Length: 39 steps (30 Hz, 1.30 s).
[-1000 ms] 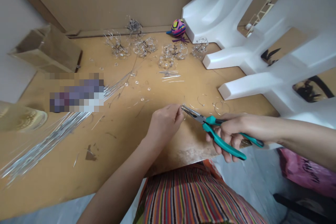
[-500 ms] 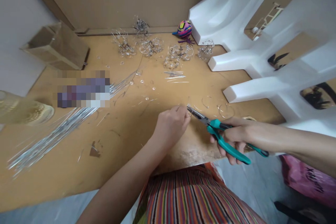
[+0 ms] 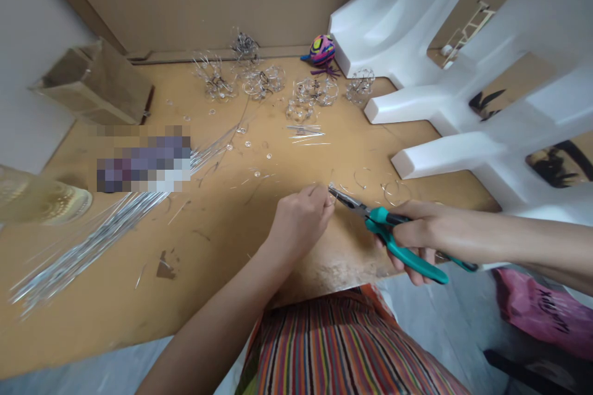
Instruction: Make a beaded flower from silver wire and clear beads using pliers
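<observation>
My left hand (image 3: 303, 219) is closed in a pinch above the table, just left of the plier tips. A thin wire (image 3: 332, 199), barely visible, shows between its fingertips and the jaws. My right hand (image 3: 417, 237) grips teal-handled long-nose pliers (image 3: 354, 202), their nose pointing left toward my left fingers. At the tip sits a tiny clear bit, perhaps a bead. Curled wire pieces (image 3: 393, 191) lie just beyond the pliers. Farther off are short straight wires (image 3: 306, 131) and several clear beads (image 3: 257, 174).
Bent-wire pieces (image 3: 264, 81) cluster at the back, near a colourful ball-like object (image 3: 321, 50). A long wire bundle (image 3: 92, 247) lies left, beside a blurred purple item (image 3: 143, 163), a glass (image 3: 69, 202) and a cardboard box (image 3: 111, 89). White moulded arms (image 3: 426, 160) border the right.
The plier handles have spread slightly, and my right hand has shifted a little. The left hand keeps its pinch at the tips; the whole view has drifted slightly.
</observation>
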Each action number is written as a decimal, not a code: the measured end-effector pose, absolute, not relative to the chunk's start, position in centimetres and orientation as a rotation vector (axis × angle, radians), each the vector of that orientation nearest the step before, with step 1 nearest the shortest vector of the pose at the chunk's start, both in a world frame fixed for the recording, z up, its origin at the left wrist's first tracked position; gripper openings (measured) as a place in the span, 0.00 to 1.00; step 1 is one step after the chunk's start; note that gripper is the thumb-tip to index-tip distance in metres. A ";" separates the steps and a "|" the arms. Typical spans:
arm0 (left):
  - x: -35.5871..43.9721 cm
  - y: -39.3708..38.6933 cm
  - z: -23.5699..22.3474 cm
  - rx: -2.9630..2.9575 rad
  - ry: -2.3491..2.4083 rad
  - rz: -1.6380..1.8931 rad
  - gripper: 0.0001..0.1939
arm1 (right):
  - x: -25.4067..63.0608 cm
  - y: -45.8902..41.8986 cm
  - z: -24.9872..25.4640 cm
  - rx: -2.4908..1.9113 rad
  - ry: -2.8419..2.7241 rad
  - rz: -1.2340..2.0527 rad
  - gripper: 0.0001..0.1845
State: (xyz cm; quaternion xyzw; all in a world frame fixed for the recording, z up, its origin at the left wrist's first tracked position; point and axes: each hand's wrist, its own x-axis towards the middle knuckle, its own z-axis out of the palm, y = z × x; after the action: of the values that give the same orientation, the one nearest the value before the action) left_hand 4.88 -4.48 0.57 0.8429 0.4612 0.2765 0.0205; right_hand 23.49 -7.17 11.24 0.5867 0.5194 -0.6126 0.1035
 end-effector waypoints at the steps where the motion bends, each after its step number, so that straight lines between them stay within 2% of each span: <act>1: 4.9 -4.5 0.6 2.612 1.432 0.858 0.08 | 23.5 -7.2 11.2 1.723 1.540 -1.800 0.09; 21: 5.0 -4.4 0.5 2.665 1.432 0.888 0.09 | 23.8 -7.3 11.1 1.742 1.529 -1.860 0.08; 32: 5.0 -4.4 0.7 2.646 1.423 0.880 0.10 | 23.6 -7.7 11.0 1.851 1.528 -1.756 0.05; 39: 5.0 -4.3 0.6 2.619 1.434 0.877 0.09 | 24.4 -7.5 10.3 1.776 1.658 -1.647 0.08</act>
State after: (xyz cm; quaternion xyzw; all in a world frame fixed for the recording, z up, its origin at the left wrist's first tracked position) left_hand 4.99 -4.27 0.60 0.8414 0.4608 0.2819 0.0148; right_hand 24.42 -7.54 10.33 0.6019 0.5618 -0.5582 0.1030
